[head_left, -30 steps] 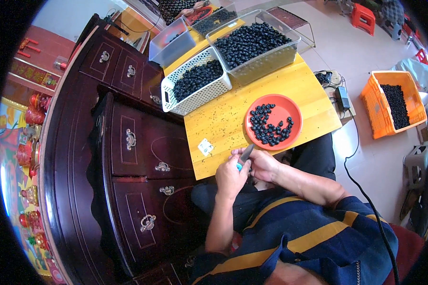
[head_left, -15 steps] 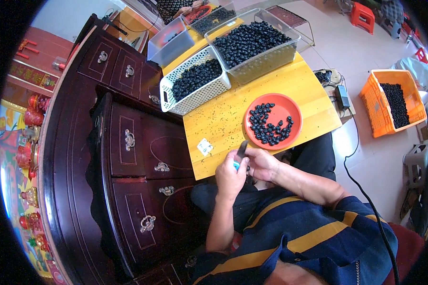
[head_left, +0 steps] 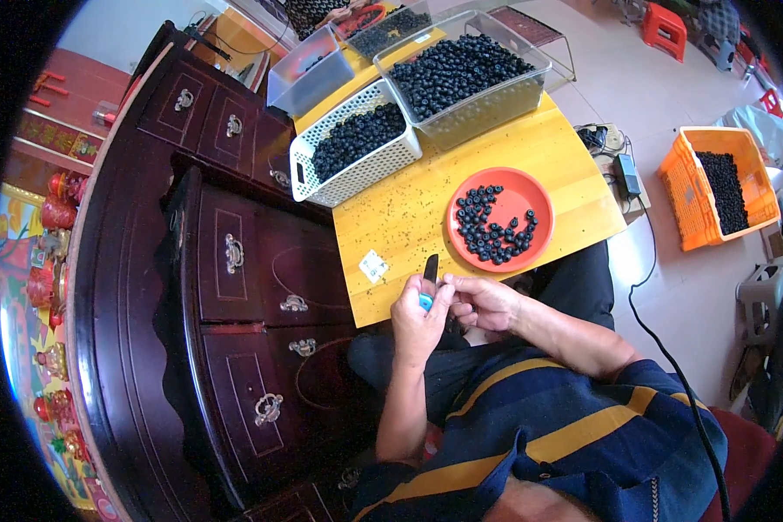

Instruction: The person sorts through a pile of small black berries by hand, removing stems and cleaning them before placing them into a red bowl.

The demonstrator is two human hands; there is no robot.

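Note:
My left hand (head_left: 418,320) is closed around the blue handle of a small knife (head_left: 431,268), whose dark blade points up and away from me. Close beside it, my right hand (head_left: 489,304) has its thumb and forefinger pinched together near the blade; whatever they hold is too small or hidden to make out. Just beyond the hands, a red round plate (head_left: 524,193) sits at the table's near edge. Scattered in it are several small black round pieces (head_left: 500,252), some showing a hole in the middle.
The yellow table (head_left: 383,235), strewn with dark crumbs, carries a white perforated basket (head_left: 370,170) and a clear bin (head_left: 478,126), both full of black pieces. A dark wooden cabinet (head_left: 261,261) stands left. On the floor at right are an orange crate (head_left: 683,191) and a cable (head_left: 661,344).
The knife blade has swung more upright and leftward. My right hand has drawn slightly right, its fingertips now pinched, and the black piece that showed between my hands is out of sight.

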